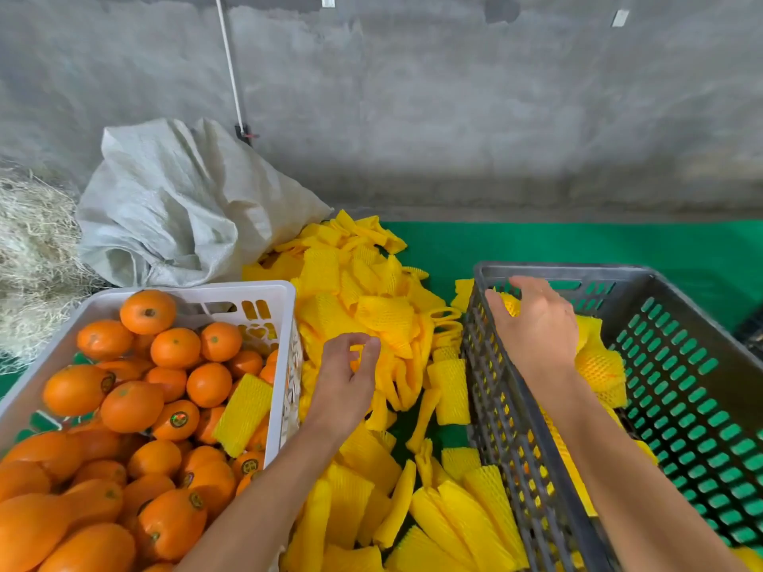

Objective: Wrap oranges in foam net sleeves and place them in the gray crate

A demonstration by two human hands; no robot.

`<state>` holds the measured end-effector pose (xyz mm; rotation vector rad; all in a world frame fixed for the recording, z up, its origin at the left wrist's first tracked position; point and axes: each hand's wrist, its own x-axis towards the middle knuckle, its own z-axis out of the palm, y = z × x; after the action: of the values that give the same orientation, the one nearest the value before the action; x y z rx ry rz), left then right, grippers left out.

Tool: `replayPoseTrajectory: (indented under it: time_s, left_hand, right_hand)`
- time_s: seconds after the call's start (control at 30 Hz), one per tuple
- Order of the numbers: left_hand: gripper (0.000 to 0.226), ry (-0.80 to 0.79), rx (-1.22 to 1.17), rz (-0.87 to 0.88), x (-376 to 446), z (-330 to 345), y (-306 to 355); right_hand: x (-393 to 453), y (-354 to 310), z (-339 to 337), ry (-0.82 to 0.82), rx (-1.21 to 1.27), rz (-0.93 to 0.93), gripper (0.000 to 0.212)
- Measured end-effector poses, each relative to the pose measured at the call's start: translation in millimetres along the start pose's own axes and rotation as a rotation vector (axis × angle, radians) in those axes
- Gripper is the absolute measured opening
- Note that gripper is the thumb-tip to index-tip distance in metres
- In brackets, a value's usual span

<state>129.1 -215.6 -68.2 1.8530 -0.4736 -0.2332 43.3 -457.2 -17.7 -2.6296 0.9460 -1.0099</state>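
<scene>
A rough grey concrete wall (454,109) rises behind the green mat-covered surface (578,245). A thin white pipe (229,64) runs down that wall, above a crumpled white woven sack (173,200).

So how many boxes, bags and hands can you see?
Crates: 2, white crate with oranges, gray crate
Sacks: 1, white sack
Hands: 2, left hand, right hand
Total: 5

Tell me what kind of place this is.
Probably a fruit packing area in a plain shed or warehouse: a white crate full of oranges, a heap of yellow foam net sleeves on green matting, a gray crate being filled, against a bare concrete wall.
</scene>
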Motion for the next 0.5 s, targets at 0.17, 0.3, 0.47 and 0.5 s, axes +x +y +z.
replayPoseTrajectory:
  time_s: [0.17, 0.3, 0.47, 0.5]
  left_hand:
    - [0.034, -0.199, 0.482, -0.114, 1.3, 0.5, -12.4]
    - [0.049, -0.642, 0.84, -0.297, -6.4, -3.6, -20.3]
    - [0.06, -0.923, 0.807, -0.355, -13.1, -6.0, -16.4]
    - [0.061, -0.959, 0.841, -0.361, -13.6, -5.0, -15.3]
  right_hand:
    - [-32.7, -42.2, 21.6, -0.658, 0.165, -0.315, 0.04]
    - [-40.5, -36.1, 25.1, -1.35, 0.188, -0.184, 0.044]
    - [-40.4, -27.8, 32.1, -1.44, -0.039, -0.16, 0.049]
    - [-41.0, -27.2, 34.0, -1.433, 0.022, -0.126, 0.048]
